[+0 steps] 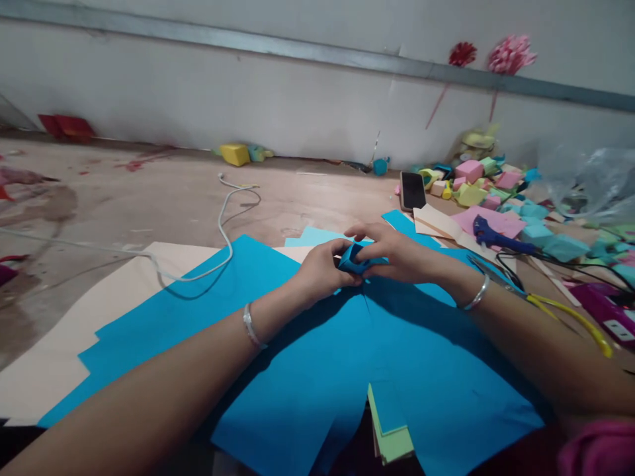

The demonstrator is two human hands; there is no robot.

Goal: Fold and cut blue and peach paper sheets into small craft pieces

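Note:
A small folded blue paper piece (351, 256), shaped like an open-ended box, is held between both hands over the large blue paper sheets (317, 350). My left hand (322, 268) is closed around its left side, thumb and fingers pressing it. From the right, my right hand (391, 254) pinches it, with fingers at its opening. The inside of the piece is partly hidden by those fingers. Below the hands, a little stack of blue and green paper strips (390, 423) lies at the sheet's near edge.
At the right are scissors with yellow handles (570, 314), a blue glue gun (501, 236), a magenta device (608, 311) and a heap of small paper boxes (520, 192). A phone (413, 192) lies farther back. A white cable (225, 228) crosses the peach paper (64, 330) at left.

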